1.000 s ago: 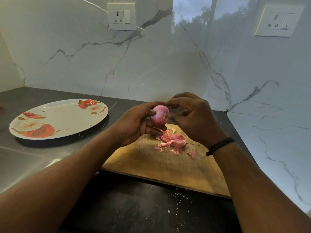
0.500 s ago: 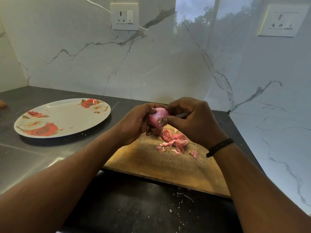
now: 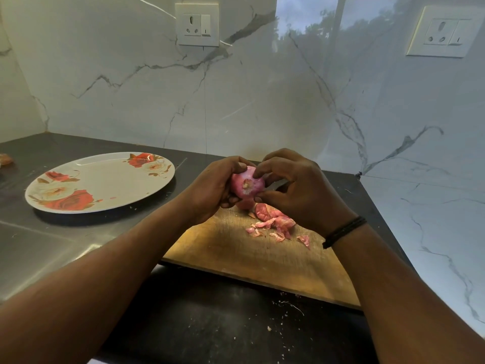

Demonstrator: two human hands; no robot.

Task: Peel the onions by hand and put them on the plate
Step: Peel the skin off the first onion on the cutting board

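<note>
Both hands, left hand (image 3: 212,187) and right hand (image 3: 294,190), are gripping the onion (image 3: 247,183), now turned root-end up, peeling nearly finishing

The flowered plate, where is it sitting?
In the head view, the flowered plate lies on the dark counter, left of the cutting board and both hands.

You are standing in a home kitchen. The dark stone bench (image 3: 215,324) runs into a corner under a glossy white marble-look backsplash (image 3: 131,88) with grey veins. Two wall sockets with switches (image 3: 197,24) (image 3: 443,32) sit above it. A wooden cutting board (image 3: 236,248) lies on the bench, strewn with pink onion peels (image 3: 275,222), and a flower-printed plate (image 3: 105,182) rests to its left beside a steel surface (image 3: 34,248).
</note>
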